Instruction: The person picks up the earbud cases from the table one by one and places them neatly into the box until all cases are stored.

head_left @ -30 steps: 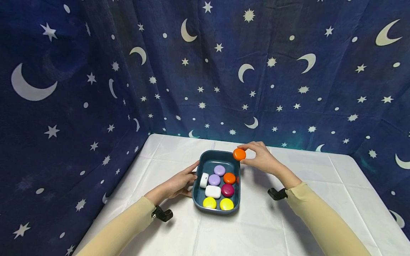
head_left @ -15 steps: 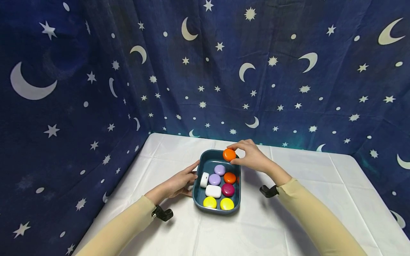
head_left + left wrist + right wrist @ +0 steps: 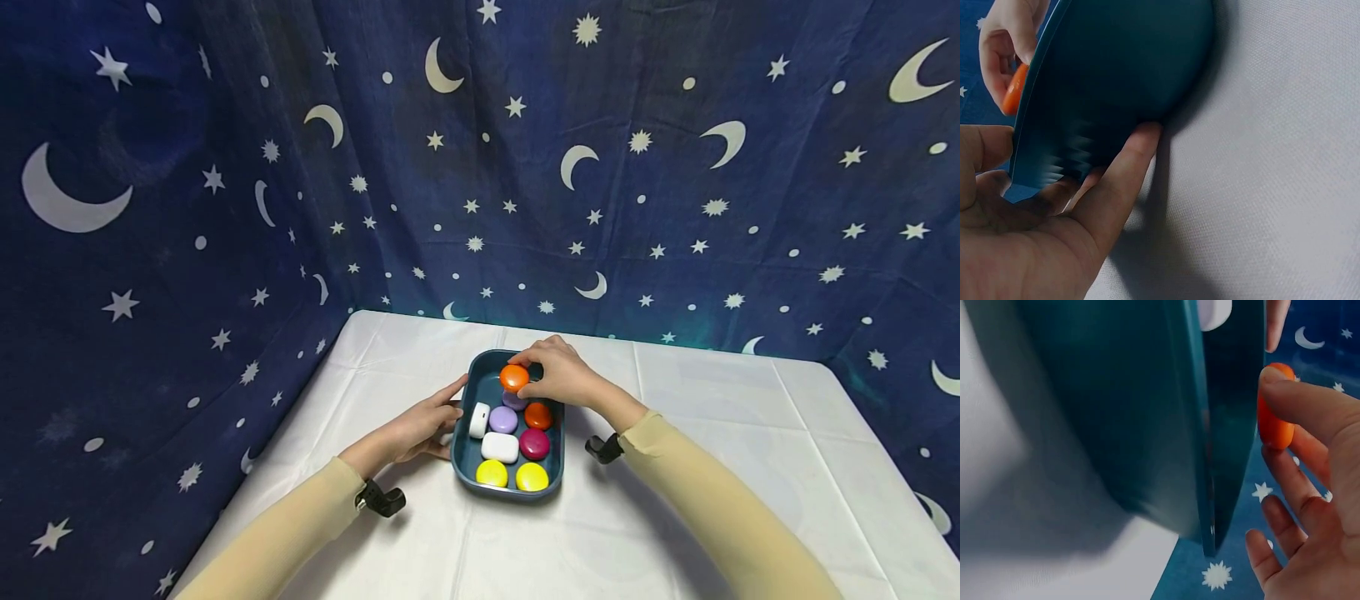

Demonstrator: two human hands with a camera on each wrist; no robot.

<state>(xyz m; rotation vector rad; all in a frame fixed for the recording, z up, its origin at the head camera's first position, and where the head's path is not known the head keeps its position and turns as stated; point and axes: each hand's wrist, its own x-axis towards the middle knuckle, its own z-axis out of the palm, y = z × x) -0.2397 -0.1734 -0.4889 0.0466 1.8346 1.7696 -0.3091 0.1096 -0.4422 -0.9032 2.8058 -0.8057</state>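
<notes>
My right hand (image 3: pixel 561 372) pinches a glossy orange round disc (image 3: pixel 514 378) between thumb and fingers over the far part of a dark teal rectangular tray (image 3: pixel 486 377). In the right wrist view the thick orange disc (image 3: pixel 1277 406) stands edge-on, thumb on one side, with the other fingers spread below. A lilac disc (image 3: pixel 513 402) is partly hidden beneath it. My left hand (image 3: pixel 420 427) rests against the tray's left side, index finger reaching up along the rim. In the left wrist view, the left hand's extended fingers touch the outer wall (image 3: pixel 1129 69).
Inside the tray lie another lilac disc (image 3: pixel 503 420), an orange disc (image 3: pixel 537 415), a crimson disc (image 3: pixel 534 443), two yellow discs (image 3: pixel 492 474) and two white rounded cases (image 3: pixel 499 447), one on its side. A white cloth (image 3: pixel 600 517) covers the table; a starry blue curtain (image 3: pixel 517 275) hangs behind.
My right hand has moved left with the orange disc, from the tray's far right corner to over the inside near the lilac disc. The left hand and tray have stayed put.
</notes>
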